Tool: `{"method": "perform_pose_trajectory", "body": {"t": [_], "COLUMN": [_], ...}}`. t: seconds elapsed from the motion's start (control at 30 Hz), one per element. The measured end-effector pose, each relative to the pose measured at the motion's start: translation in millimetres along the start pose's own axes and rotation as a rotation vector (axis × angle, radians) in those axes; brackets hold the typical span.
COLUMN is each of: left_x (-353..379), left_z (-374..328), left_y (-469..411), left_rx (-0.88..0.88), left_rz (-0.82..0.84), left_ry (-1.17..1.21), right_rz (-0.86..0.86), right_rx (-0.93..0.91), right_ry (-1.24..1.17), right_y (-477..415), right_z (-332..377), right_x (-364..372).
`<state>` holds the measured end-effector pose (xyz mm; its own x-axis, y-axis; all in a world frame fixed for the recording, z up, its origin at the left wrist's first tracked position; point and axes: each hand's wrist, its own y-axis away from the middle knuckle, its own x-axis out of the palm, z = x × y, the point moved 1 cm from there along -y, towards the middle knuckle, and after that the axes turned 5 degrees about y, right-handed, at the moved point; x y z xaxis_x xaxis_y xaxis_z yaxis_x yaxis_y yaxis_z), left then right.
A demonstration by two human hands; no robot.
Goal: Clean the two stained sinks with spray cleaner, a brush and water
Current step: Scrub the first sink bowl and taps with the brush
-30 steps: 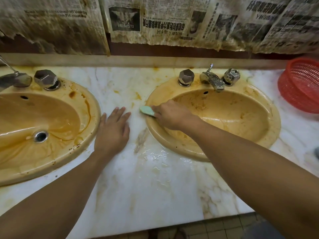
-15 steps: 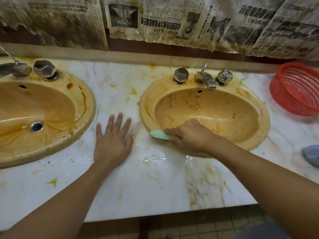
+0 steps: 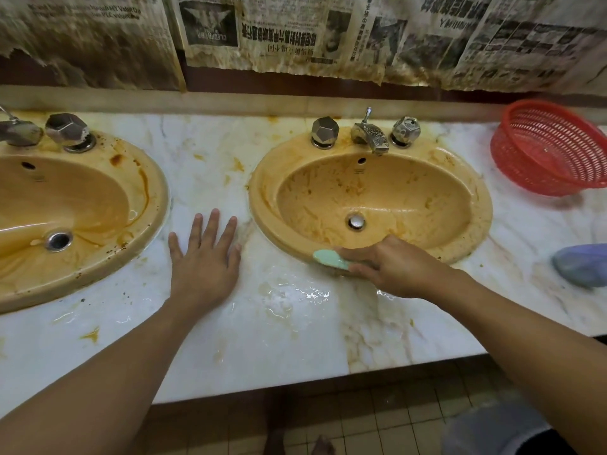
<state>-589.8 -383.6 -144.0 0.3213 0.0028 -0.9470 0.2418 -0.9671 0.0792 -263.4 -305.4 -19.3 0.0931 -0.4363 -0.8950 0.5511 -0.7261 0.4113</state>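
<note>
SCRUBBING THE RIM: A person works a pale green brush [image 3: 330,259] along the near rim of the right sink [image 3: 262,195]. The right hand [image 3: 394,269] has its fingers curled round the handle, and the bristles face down where basin meets marble. The left hand [image 3: 203,257] lies flat between the 2 basins, fingers straight and spread, braced on the surface [image 3: 295,349].

The risks look plain. A puddle [image 3: 295,295] glistens just beside both hands, and a palm braced on wet marble could slide under a hard stroke. The brush, worked at the basin's lip, could flick orange slurry onto the stone. It could also drag it toward the front edge and the tiled floor [image 3: 410,418] below. The bowl is smeared with residue not yet rinsed, which may dry back on if left.

The left sink [image 3: 157,201] carries dark rust-coloured streaks and specks along its rim. Orange blotches mark the veined white marble. A red basket [image 3: 551,149] sits tilted at the far right, with a blue-grey object [image 3: 581,264], unidentifiable, near it. Stained, torn newspaper [image 3: 279,34] covers the wall behind the chrome faucet [image 3: 369,136]. No spray bottle is in view.
</note>
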Motion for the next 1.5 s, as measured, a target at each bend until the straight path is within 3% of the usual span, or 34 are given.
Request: {"method": "perform_pose_trajectory", "body": {"t": [0.27, 0.43, 0.63, 0.8, 0.93, 1.07, 1.3, 1.4, 1.5], "left_x": [-4, -3, -2, -2, -2, -2, -5, -5, -6], "left_z": [0, 0, -7, -6, -3, -2, -4, -5, -11], "left_y": [3, 4, 4, 3, 2, 1, 2, 5, 12], "left_rx": [0.017, 0.007, -0.004, -0.008, -0.011, 0.001, 0.002, 0.002, 0.05], "left_rz": [-0.046, -0.061, -0.071, -0.071, -0.064, -0.075, -0.069, -0.089, -0.172], "left_ry": [0.025, 0.043, -0.009, 0.0, 0.01, 0.011, 0.022, 0.049, 0.092], "right_rz": [-0.089, -0.083, -0.136, -0.094, -0.125, -0.133, 0.003, -0.026, -0.16], "right_rx": [-0.052, -0.023, 0.223, 0.123, 0.2, 0.256, 0.164, 0.243, 0.363], "right_ry": [0.039, -0.06, -0.392, -0.315, -0.303, -0.318, -0.224, -0.213, -0.299], "right_y": [-84, -33, 9, -72, -155, -181, -107, -55, 3], "right_z": [76, 35, -5, 59, 88, 91, 68, 24, -14], "right_x": [7, 18, 25, -8, -23, -35, -15, 13, 23]}}
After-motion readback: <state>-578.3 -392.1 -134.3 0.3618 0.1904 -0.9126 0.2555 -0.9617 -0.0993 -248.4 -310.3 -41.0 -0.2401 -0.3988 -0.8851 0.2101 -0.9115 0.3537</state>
